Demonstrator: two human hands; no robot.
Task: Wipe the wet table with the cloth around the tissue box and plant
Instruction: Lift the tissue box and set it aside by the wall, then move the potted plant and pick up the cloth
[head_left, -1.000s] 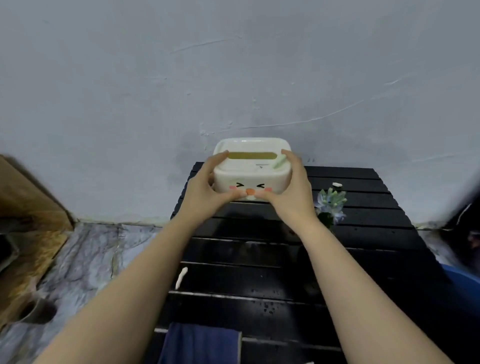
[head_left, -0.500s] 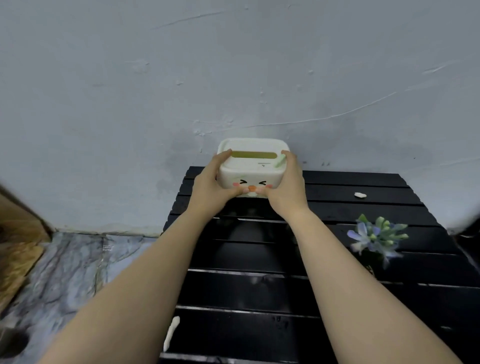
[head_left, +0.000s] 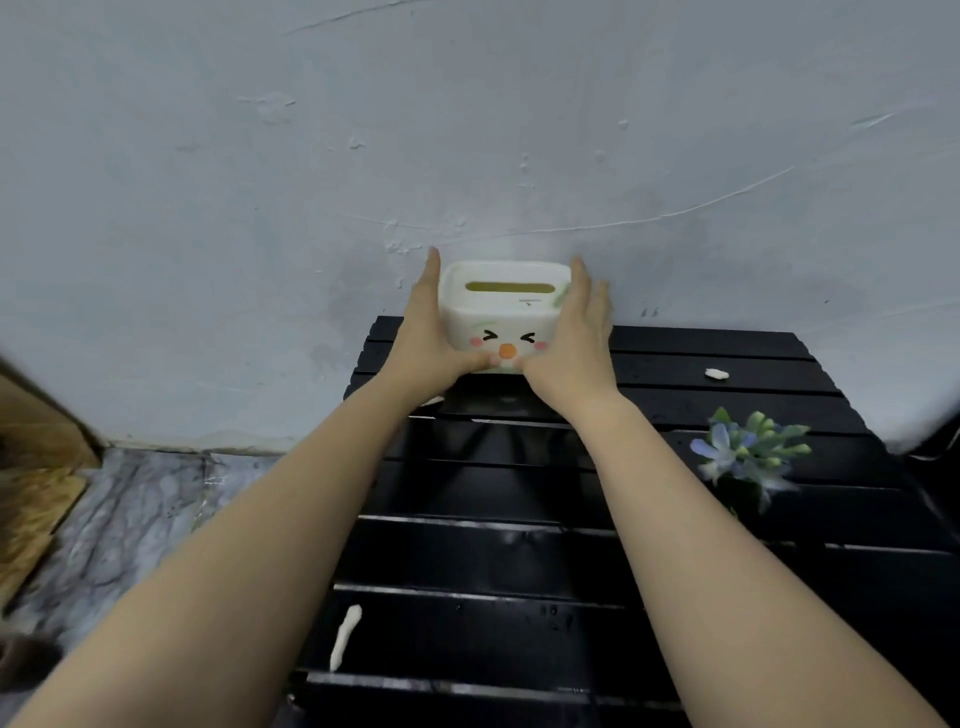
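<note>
A white tissue box (head_left: 501, 317) with a cartoon face stands at the far edge of the black slatted table (head_left: 519, 561), close to the wall. My left hand (head_left: 428, 332) lies flat against the box's left side with straight fingers. At the box's right side is my right hand (head_left: 574, 332), fingers straight and slightly spread. Both thumbs reach under the box's front. The small plant (head_left: 748, 457) with blue flowers and green buds stands on the table's right side. The cloth is out of view.
Wet streaks and drops shine on the slats. A white scrap (head_left: 345, 636) lies near the table's left edge and another scrap (head_left: 717, 373) at the far right. Marble floor (head_left: 130, 519) and a wooden board (head_left: 36, 467) are to the left.
My fingers, curled over the box's top before, are now straight along its sides. The box sits farther back near the wall. The view has tilted up and the cloth has left the frame.
</note>
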